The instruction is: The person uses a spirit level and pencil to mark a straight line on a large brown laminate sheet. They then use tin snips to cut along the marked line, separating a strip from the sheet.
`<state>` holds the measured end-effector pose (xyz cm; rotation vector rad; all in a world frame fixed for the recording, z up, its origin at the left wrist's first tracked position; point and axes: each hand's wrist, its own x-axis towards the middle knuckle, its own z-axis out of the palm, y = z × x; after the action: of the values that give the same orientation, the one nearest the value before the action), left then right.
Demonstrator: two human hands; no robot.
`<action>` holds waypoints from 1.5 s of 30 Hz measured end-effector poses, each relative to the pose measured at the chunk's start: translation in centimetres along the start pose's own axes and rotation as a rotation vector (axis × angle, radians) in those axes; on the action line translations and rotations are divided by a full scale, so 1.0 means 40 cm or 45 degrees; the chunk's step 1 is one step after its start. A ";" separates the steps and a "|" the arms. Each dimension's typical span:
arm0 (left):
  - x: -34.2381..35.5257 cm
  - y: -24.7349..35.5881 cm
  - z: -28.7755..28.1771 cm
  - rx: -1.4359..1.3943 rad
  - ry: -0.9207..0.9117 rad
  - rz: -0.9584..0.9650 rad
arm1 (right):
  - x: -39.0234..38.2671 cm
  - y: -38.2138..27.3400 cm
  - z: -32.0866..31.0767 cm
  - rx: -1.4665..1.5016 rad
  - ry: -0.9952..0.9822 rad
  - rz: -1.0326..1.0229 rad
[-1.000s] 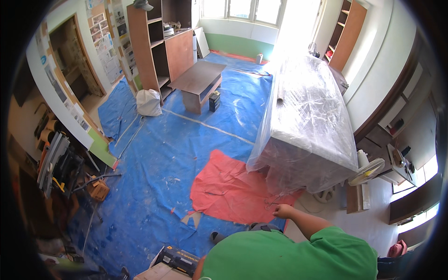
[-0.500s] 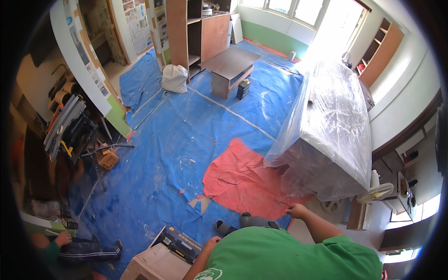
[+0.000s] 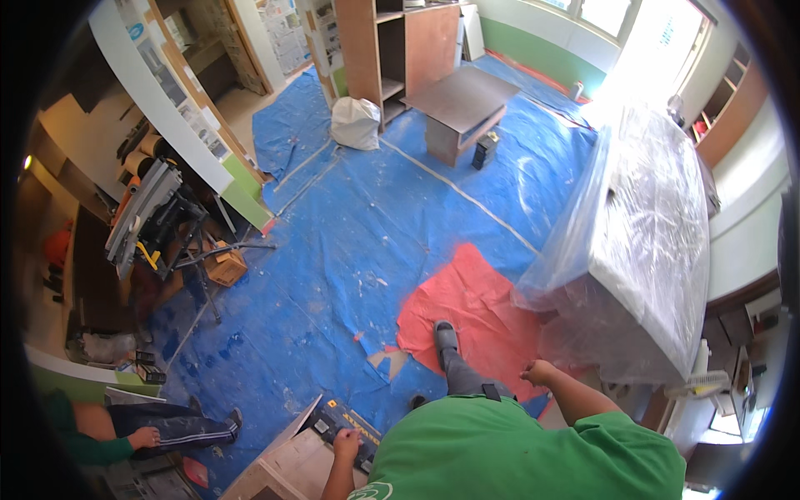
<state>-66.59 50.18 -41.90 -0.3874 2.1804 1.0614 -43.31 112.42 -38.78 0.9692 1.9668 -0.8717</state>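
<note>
My left hand [image 3: 347, 442] hangs with curled fingers above a black-and-yellow tool case [image 3: 337, 425], with nothing visible in it. The case lies on a pale wooden box [image 3: 287, 468] at my left side. On my right, my right hand [image 3: 538, 372] is closed, held out over a red sheet [image 3: 467, 296]. Whatever its fingers pinch, if anything, is too small to make out. One of my shoes [image 3: 446, 335] is forward on the red sheet; the other is back near the blue tarp [image 3: 333, 275].
Plastic-wrapped furniture [image 3: 642, 267] stands at the right, near a fan [image 3: 700, 385]. A low table [image 3: 462, 98] and white sack [image 3: 357, 123] are ahead. A tool stand [image 3: 167, 217] and cardboard box [image 3: 226, 268] are left. Another person's hand [image 3: 146, 437] rests on their leg, lower left.
I have stepped forward, one foot now on the red sheet. The room has shifted rightward in view. My left hand has come out above the case; the other person's arm shows more.
</note>
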 end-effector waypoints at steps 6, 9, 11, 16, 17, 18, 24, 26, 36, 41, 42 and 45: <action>0.000 0.016 0.052 0.531 -0.154 -0.019 | 0.307 -0.112 -0.304 -0.178 -0.068 -0.110; -0.007 0.071 0.128 -0.747 -0.201 -0.546 | 0.390 -0.228 -0.491 0.478 0.165 -0.026; -0.007 0.127 0.165 -1.141 0.016 -0.418 | 0.414 -0.323 -0.605 0.599 0.248 -0.071; 0.115 0.308 0.171 -0.761 0.069 -0.450 | 0.480 -0.538 -0.737 0.598 0.295 -0.071; 0.155 0.340 0.166 -0.688 0.047 -0.462 | 0.499 -0.573 -0.733 0.597 0.242 -0.117; 0.198 0.368 0.158 -0.620 0.018 -0.473 | 0.521 -0.607 -0.723 0.562 0.234 -0.066; 0.534 0.497 0.036 -0.183 -0.282 -0.550 | 0.598 -0.806 -0.622 0.520 0.088 -0.079; 0.680 0.540 -0.045 -0.034 -0.399 -0.574 | 0.590 -0.863 -0.620 0.174 0.069 -0.260; 1.367 1.379 -0.554 -1.165 -0.060 -0.335 | 0.554 -1.154 -0.829 0.346 0.292 0.117; 1.166 2.056 -0.666 -1.474 -0.648 0.942 | 0.595 -1.310 -0.900 0.267 0.324 -0.001; 1.094 2.133 -0.681 -1.223 -0.690 1.134 | 0.605 -1.328 -0.909 0.274 0.313 -0.025; 1.000 2.362 -0.688 -1.030 -0.622 1.397 | 0.679 -1.373 -0.932 0.257 0.275 -0.043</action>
<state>-157.25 88.71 -2.18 0.7769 1.3433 2.3072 -113.40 125.41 -31.02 1.1913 2.1104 -1.0375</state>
